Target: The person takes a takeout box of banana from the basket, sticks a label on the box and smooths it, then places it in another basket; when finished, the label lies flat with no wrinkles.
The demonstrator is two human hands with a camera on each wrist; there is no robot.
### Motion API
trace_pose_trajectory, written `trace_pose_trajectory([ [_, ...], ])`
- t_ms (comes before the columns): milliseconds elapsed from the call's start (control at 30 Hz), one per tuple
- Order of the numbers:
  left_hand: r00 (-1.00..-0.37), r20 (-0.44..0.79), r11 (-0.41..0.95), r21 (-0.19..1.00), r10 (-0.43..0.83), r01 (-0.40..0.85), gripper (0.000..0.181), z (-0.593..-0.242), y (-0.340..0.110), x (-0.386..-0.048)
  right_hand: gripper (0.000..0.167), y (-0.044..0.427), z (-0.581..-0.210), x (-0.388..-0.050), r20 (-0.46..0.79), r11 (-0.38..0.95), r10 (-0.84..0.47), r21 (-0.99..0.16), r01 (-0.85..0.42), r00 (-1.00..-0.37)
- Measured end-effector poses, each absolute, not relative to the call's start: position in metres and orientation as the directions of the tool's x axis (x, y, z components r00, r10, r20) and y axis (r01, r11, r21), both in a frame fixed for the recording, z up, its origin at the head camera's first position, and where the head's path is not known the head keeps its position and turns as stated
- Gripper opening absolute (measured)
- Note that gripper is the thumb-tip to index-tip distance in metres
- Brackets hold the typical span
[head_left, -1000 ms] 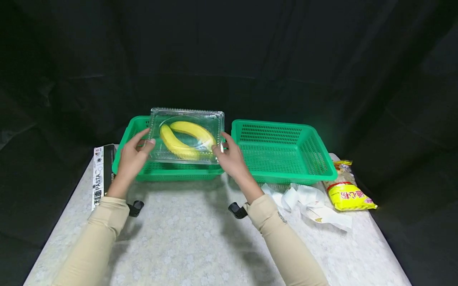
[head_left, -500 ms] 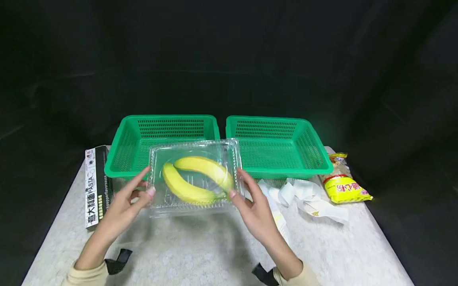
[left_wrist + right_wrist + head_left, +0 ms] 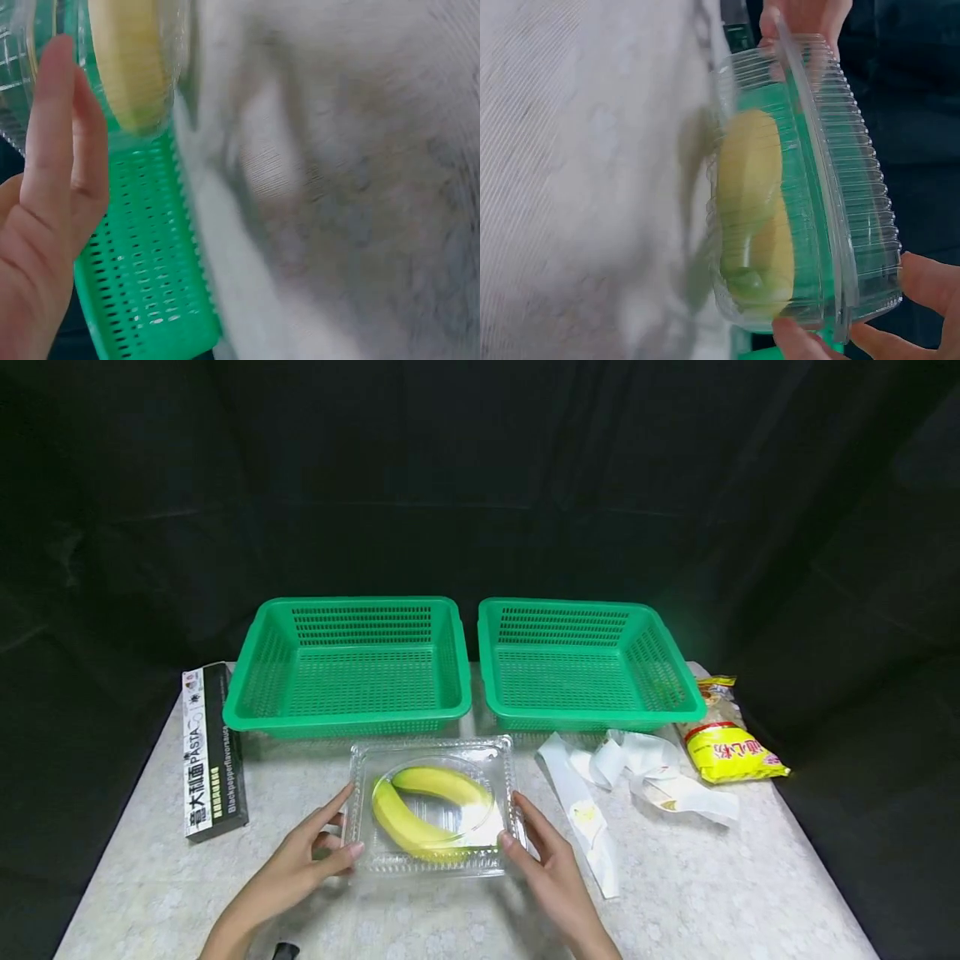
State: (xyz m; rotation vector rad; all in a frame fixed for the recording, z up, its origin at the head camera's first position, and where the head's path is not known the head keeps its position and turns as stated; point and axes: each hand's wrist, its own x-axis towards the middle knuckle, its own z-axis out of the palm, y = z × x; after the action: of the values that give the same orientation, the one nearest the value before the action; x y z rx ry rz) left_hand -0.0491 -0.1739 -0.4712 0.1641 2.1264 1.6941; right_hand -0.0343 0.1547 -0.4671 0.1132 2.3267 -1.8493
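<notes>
Plastic box [image 3: 435, 810], bananas [image 3: 408, 828] inside, is spanning the space nearside of the green baskets [image 3: 345, 722], long axis running left-to-right; left hand [image 3: 303, 860] and right hand [image 3: 551, 870] are gripping opposite short ends.

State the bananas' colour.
The bananas are mostly yellow, with some green near the ends; clearest in the head view.

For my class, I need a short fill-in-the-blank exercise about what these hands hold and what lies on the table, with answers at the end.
1. The left hand and right hand hold a clear box containing two ____.
2. The left basket and right basket are both coloured ____.
3. The large English word printed on the long carton is ____.
4. From the head view, the yellow-labelled bag lies on the ____ side of the table.

Missing words: bananas; green; PASTA; right.
</notes>
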Motion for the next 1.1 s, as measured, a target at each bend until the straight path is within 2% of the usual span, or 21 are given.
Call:
trace_pose_trajectory([
  [300,-0.941,-0.227,0.257,0.953,0.249,-0.162,0.081,-0.478,-0.162,-0.068,0.065,0.161,-0.488,-0.058,-0.144,0.233,-0.073,-0.965,0.124,-0.987],
  [533,-0.95,-0.261,0.241,0.946,0.171,-0.217,0.075,-0.48,-0.154,-0.071,0.064,0.161,-0.49,-0.07,-0.16,0.211,-0.07,-0.967,0.142,-0.985],
  [1100,-0.946,-0.276,0.224,0.946,0.169,-0.236,0.075,-0.481,-0.153,-0.071,0.061,0.158,-0.493,-0.077,-0.171,0.222,-0.043,-0.962,0.158,-0.984],
])
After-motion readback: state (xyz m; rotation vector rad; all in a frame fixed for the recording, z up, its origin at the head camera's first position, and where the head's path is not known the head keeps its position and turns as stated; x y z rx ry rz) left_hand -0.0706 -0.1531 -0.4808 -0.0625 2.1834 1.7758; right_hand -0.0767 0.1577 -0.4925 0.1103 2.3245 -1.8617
